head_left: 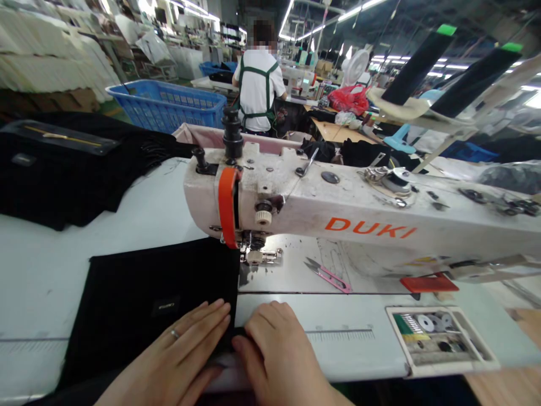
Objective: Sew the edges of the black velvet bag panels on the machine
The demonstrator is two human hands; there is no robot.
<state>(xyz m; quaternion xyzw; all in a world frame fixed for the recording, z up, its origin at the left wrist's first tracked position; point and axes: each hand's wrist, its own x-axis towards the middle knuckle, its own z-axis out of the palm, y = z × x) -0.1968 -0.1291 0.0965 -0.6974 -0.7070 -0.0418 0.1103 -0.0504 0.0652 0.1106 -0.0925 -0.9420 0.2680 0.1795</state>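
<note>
A black fabric panel (139,293) with a small dark label (166,306) lies flat on the machine table, its right edge running up to the presser foot (255,257). My left hand (181,349), a ring on one finger, rests flat on the panel near that edge with the fingers stretched out. Beside it, my right hand (279,349) is closed, thumb against fingers, on the panel's near right edge. The white sewing machine (291,197) with an orange strip (228,207) stands just beyond both hands.
Pink thread snips (327,275) lie right of the presser foot. A tray (442,341) of bobbins is set into the table at right. Stacked black pieces (63,175) lie at left. Behind are a blue basket (169,104), thread cones (418,65) and a person (258,84) facing away.
</note>
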